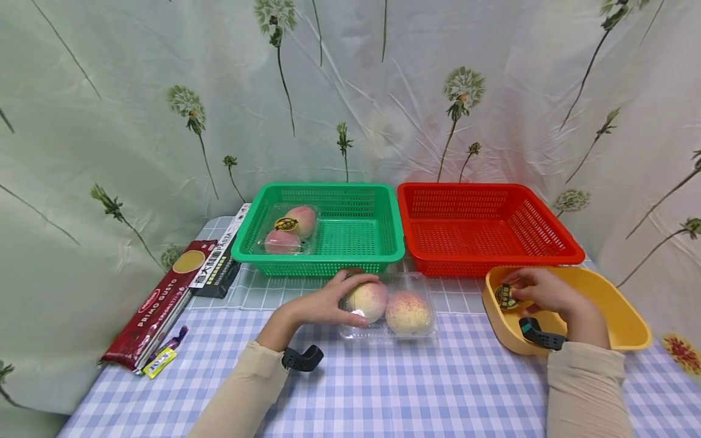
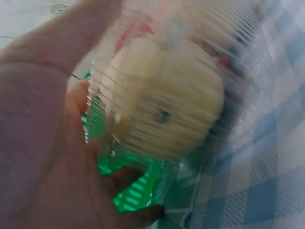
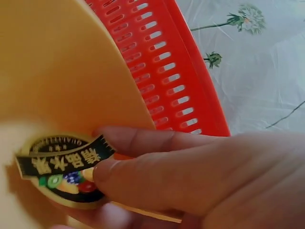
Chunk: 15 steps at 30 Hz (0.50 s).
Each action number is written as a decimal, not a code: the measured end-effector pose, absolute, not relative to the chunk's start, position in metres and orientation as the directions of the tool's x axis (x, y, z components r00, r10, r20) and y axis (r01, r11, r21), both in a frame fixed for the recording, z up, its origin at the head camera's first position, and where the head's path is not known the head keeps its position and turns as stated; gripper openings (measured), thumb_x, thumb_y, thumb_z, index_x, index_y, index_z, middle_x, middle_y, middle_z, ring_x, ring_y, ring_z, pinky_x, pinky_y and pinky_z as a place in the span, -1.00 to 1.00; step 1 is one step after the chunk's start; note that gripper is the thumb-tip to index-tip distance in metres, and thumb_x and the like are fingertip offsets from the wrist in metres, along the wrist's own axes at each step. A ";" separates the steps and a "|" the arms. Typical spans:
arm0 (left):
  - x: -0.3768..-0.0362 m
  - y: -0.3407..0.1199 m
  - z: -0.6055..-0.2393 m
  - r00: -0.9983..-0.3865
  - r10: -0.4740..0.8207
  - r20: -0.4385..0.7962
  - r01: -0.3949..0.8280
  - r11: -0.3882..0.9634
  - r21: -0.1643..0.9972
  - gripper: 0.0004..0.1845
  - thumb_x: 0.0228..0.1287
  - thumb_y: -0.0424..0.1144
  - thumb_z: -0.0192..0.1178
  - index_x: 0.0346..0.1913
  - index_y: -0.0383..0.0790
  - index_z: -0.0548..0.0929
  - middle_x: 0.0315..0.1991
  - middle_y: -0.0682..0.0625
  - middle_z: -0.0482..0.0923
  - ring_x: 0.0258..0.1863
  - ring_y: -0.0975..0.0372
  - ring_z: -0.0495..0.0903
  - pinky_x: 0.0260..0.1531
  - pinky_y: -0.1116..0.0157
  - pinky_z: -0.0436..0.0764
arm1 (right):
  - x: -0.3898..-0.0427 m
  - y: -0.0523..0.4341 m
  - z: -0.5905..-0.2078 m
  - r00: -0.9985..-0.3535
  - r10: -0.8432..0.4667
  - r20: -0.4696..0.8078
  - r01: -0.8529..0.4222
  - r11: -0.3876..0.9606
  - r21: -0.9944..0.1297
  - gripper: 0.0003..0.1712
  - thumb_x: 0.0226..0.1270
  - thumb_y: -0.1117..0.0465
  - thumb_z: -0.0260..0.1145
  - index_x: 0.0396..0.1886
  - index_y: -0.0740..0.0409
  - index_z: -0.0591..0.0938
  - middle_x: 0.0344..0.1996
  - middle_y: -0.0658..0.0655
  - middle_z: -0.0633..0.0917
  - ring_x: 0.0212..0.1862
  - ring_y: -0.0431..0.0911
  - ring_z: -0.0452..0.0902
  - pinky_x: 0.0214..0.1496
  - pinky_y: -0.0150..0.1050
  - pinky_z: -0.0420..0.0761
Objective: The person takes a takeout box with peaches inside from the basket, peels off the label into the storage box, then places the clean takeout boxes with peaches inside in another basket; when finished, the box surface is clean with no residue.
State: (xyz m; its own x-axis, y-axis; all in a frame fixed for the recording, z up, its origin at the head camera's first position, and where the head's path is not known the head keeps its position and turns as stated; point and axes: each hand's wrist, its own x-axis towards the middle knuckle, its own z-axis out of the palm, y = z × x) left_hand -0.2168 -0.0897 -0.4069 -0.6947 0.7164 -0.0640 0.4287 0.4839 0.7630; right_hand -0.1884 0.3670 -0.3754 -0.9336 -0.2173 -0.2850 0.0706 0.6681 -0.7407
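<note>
My left hand [image 1: 336, 298] grips the left side of a clear plastic fruit box [image 1: 406, 282] holding two peaches [image 1: 409, 313]. That box is on the table in front of the green basket; its ribbed wall [image 2: 97, 102] is close to my palm in the left wrist view. At the right, my right hand [image 1: 547, 293] reaches into a yellow basin [image 1: 624, 310]. Thumb and fingers pinch an oval black-and-gold fruit label [image 3: 62, 164] with fruit pictures and a dark banner, near the basin's wall.
A green basket [image 1: 317, 258] holds another box of peaches [image 1: 286, 240] with a similar label. Beside it stands a red basket [image 1: 490, 255]. Left lie a red spaghetti pack [image 1: 164, 304], a black-and-white pasta box [image 1: 221, 261] and small wrapped sweets [image 1: 160, 363] on a checked cloth [image 1: 383, 389].
</note>
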 end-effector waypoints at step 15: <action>-0.223 -0.099 -0.402 -0.648 0.759 -0.071 0.436 0.446 0.782 -0.30 0.40 -0.02 0.22 0.54 0.22 0.21 0.52 -0.05 0.10 0.43 0.03 0.07 0.35 -0.10 0.28 | -0.184 0.371 -0.362 -0.974 -0.195 -0.118 -0.093 0.812 -0.576 -0.65 0.50 0.31 0.10 0.13 0.43 0.59 0.05 0.46 0.64 -0.06 0.12 0.61 -0.22 -0.15 0.65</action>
State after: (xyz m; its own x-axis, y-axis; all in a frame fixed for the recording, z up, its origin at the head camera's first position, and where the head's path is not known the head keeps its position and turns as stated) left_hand -0.2229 -0.0994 -0.4024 -0.6476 0.7587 -0.0712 0.4363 0.4458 0.7817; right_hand -0.1841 0.3713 -0.3624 -0.9737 -0.1948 -0.1184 -0.0925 0.8123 -0.5758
